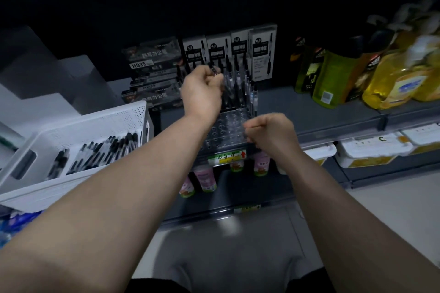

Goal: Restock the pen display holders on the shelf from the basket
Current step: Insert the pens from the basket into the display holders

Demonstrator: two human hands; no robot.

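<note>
Pens [239,78] stand upright in the far rows of the clear holder [226,126], which sits mid-shelf [321,112]. Its near rows of holes are bare. The white basket [95,116] is to the left of the holder, just beside it, with loose pens [100,150] lying in a heap inside.

The left hand [202,93] is raised over the far left part of the holder. Its fingers are curled round what looks like a pen [215,70] with a clear barrel, though blur hides whether it is one pen or several. The right hand [269,132] hangs at the holder's near right corner with its fingers curled in. I cannot tell whether it pinches the holder's edge, grips something small, or grips nothing.

By my reading, the step in hand is seating a pen into a hole. The job looks partly done, with the far rows filled and the near ones waiting.

The next move calls for lining the tip up over a free hole beside the standing pens and lowering it straight without knocking its neighbours. The holder may need steadying from the right. After that comes a reach left to the basket for more.

Boxes [238,52] stand behind the holder, and bottles [392,74] crowd the shelf to the right.
</note>
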